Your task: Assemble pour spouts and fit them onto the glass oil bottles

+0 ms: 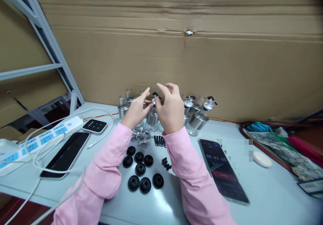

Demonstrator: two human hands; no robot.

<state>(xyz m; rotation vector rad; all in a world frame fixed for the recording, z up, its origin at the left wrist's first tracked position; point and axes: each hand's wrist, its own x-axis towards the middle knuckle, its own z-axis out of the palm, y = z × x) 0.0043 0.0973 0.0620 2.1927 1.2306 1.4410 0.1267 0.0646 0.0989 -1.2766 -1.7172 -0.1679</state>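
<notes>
Left hand (137, 109) and right hand (171, 108) raised near the back edge of the table (143, 206), flanking a glass bottle (152, 118) topped by a black spout (156, 95). On each hand, fingers stand apart from thumb; cannot tell if they touch the spout. Other bottles (198, 120) line that edge. 8 black discs (140, 169) lie toward the front edge.

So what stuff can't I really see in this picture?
In the head view:
Some glass bottles: partly hidden by the left hand and right hand.
Black spout: overlapped by the right thumb; touching can't be told.
Power strip: cut off by the left edge.
Tag: print too small and blurred.
</notes>
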